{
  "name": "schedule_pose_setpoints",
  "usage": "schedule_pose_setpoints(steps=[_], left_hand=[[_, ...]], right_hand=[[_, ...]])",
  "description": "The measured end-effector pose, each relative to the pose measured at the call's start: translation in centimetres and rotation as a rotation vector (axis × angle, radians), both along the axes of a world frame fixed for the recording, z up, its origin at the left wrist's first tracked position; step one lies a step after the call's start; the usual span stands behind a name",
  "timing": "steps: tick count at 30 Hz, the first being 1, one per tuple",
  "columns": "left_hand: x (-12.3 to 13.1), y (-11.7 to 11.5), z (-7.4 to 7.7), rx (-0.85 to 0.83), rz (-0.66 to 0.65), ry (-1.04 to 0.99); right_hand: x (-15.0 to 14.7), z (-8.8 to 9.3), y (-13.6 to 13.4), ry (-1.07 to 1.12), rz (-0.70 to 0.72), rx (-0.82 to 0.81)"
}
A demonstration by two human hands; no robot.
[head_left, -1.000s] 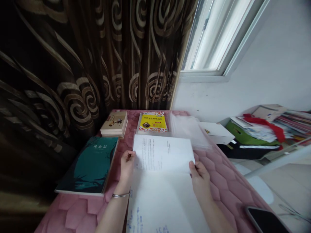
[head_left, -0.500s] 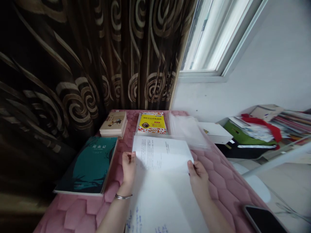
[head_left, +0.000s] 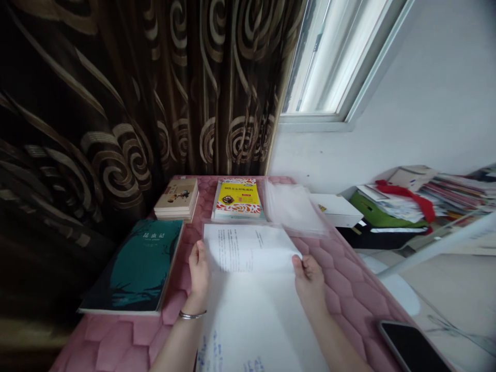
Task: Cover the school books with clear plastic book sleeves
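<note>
A white paper sheet stretches from mid-table toward me, with a crease across it. Printed Chinese text covers its far part; blue handwriting shows near the bottom. My left hand, wearing a silver bangle, is at the sheet's left edge with its fingers closed there. On the right edge, my right hand pinches the paper between thumb and fingers. A thin clear plastic edge shows just past the sheet's far end. Beyond it lies a yellow-covered book, and clear plastic sleeves lie to its right.
On the pink hexagon-patterned tablecloth lie a dark teal book, a stack of small tan books, a white box and a phone. Papers fill a green bin at right. A patterned curtain hangs behind.
The view has shifted slightly, moving the scene left. The left hand's fingers have straightened upward somewhat along the paper's edge. My right hand keeps its pinch on the sheet.
</note>
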State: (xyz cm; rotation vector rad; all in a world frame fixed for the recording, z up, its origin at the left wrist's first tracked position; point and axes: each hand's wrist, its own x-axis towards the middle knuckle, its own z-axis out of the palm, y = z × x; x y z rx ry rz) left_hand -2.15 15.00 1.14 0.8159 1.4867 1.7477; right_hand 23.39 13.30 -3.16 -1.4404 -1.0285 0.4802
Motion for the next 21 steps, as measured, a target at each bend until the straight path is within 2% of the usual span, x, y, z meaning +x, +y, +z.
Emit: schedule_pose_setpoints(steps=[10,15,18,21], left_hand=[[-0.1,0.4,-0.3,-0.025,0.091,0.153],[-0.6,0.4,-0.8,0.07,0.022,0.235],[-1.6,0.7,0.1,0.076,-0.091,0.16],[-2.9,1.6,2.6,0.061,-0.169,0.12]], right_hand=[[-0.4,0.4,0.2,0.052,0.021,-0.036],[-0.5,0.9,0.2,0.043,0.022,-0.001],[-0.5,1.4,0.2,0.104,0.08,0.03],[-0.1,1.4,0.2,0.161,0.141,0.03]])
